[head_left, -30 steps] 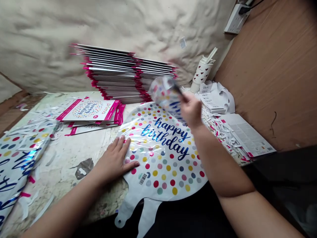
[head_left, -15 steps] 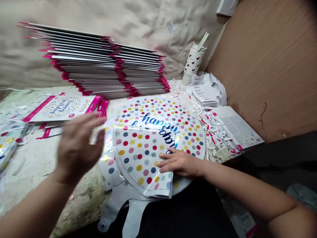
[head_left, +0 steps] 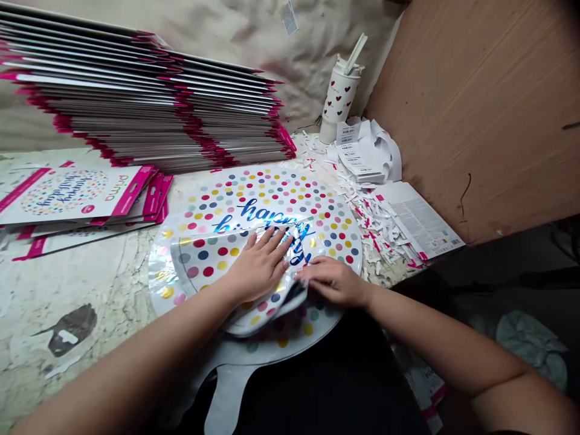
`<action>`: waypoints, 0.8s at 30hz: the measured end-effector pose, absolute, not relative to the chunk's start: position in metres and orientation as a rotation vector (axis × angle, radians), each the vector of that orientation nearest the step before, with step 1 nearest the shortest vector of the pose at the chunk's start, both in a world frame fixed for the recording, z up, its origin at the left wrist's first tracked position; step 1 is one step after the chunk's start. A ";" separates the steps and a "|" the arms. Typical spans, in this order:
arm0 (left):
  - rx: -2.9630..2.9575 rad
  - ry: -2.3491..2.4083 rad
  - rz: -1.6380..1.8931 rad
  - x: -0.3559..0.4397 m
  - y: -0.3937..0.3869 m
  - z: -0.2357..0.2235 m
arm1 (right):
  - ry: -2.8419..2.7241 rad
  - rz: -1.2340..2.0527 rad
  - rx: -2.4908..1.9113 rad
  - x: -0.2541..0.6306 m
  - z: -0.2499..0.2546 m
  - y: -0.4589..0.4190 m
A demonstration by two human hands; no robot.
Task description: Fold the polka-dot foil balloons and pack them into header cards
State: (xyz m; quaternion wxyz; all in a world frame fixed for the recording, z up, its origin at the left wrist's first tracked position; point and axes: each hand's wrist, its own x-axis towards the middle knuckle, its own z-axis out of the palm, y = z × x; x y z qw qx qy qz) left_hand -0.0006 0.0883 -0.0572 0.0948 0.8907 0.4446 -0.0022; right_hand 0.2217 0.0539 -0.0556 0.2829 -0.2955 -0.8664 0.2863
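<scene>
Flat polka-dot foil balloons (head_left: 281, 193) with blue "happy birthday" lettering lie spread on the table near its front edge. On top of them is a folded foil balloon (head_left: 203, 260), with the same dots. My left hand (head_left: 260, 263) rests flat on this folded balloon, fingers spread. Beside it, my right hand (head_left: 335, 281) pinches the folded balloon's right edge, lifting and curling it so that a dark gap shows beneath. A pale balloon tail (head_left: 226, 393) hangs over the table's front edge.
Printed pink-and-white packets (head_left: 77, 196) lie at the left. Behind them leans a tall stack of packets (head_left: 149, 115). A heart-patterned tumbler (head_left: 339, 99), a label roll (head_left: 369, 151), paper scraps (head_left: 376, 229) and a printed card (head_left: 421, 220) line the right side by a brown board (head_left: 489, 121).
My left hand came down from above the table's left side onto the folded balloon. My right hand now curls up that balloon's right edge. The view shifted slightly right.
</scene>
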 end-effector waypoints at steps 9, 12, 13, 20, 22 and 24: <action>2.517 1.613 -0.009 -0.135 0.064 -0.053 | -1.646 1.384 -1.785 0.192 -0.036 0.100; 2.381 2.011 0.251 -0.140 0.040 -0.038 | -1.580 1.416 -1.857 0.187 -0.042 0.108; 2.422 2.038 0.384 -0.130 0.032 -0.035 | -1.566 1.422 -1.875 0.186 -0.044 0.110; 2.836 1.387 0.202 -0.051 0.004 -0.060 | -1.627 1.320 -1.926 0.188 -0.037 0.107; 2.773 1.403 0.136 -0.052 0.005 -0.066 | -1.673 1.099 -1.919 0.185 -0.034 0.098; 2.745 1.392 0.123 -0.057 0.006 -0.068 | -1.852 0.710 -1.777 0.176 -0.033 0.087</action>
